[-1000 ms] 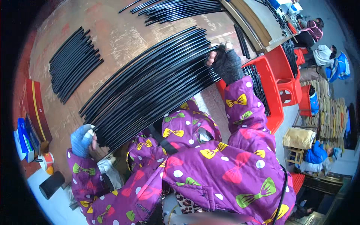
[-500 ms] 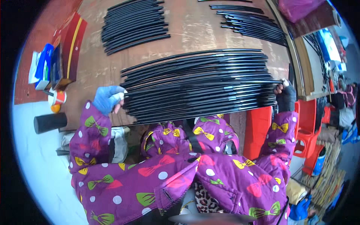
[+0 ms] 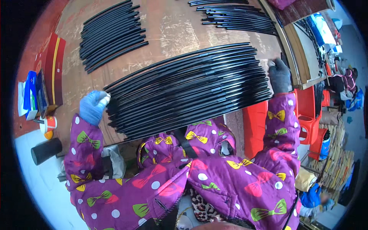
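On a scuffed brown table (image 3: 165,32), slim black rods (image 3: 184,90) line the near edge between left hand (image 3: 93,107) and right hand (image 3: 280,76); whether the fingers (image 3: 104,100) grip any cannot be told. A careless nudge could roll the nearest off.

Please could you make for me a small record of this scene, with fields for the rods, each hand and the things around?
Surface: scuffed brown table
Main row: black rods lying side by side along the near edge
Left hand: gloved blue-grey, by the row's left ends; contact unclear
Right hand: gloved dark grey, by the right ends; contact unclear
Other rods: upper-left group; upper-right group
Far left: red box with yellow stripe; red-and-white cup
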Demonstrator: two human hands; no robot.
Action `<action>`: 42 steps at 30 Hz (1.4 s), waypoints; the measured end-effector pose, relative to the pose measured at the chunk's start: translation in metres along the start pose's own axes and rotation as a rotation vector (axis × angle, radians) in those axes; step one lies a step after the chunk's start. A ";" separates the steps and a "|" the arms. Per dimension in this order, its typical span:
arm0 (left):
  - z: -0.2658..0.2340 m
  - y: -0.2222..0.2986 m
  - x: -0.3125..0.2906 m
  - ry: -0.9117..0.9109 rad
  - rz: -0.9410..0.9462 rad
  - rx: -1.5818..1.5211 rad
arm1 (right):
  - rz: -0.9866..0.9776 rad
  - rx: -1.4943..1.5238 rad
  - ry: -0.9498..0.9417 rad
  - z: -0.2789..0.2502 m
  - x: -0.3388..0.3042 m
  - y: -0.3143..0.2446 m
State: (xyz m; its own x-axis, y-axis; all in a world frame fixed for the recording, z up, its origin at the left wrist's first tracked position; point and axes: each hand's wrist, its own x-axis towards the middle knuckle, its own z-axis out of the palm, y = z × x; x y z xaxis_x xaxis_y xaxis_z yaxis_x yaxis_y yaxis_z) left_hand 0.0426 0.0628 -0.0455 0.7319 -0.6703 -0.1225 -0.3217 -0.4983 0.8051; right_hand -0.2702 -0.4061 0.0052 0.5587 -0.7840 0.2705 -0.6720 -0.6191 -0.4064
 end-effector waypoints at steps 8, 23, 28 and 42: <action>0.003 0.015 0.078 0.216 0.099 0.726 | -0.136 -0.433 -0.217 0.060 0.084 -0.056; 0.017 -0.007 0.090 0.169 0.276 0.726 | -0.443 -0.959 -0.330 0.065 0.102 -0.074; 0.021 0.011 0.061 0.276 0.090 0.451 | -0.702 -0.762 -0.351 0.058 0.084 -0.095; 0.027 0.058 0.014 0.097 -0.003 -0.118 | -0.805 0.052 -0.276 0.038 -0.036 -0.163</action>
State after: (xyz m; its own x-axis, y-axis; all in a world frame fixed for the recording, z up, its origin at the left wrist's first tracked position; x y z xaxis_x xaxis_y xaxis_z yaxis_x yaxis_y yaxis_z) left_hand 0.0174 0.0099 -0.0166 0.7895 -0.6094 -0.0729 -0.2508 -0.4287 0.8679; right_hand -0.1621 -0.2756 0.0283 0.9596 -0.0628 0.2744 0.0000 -0.9748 -0.2232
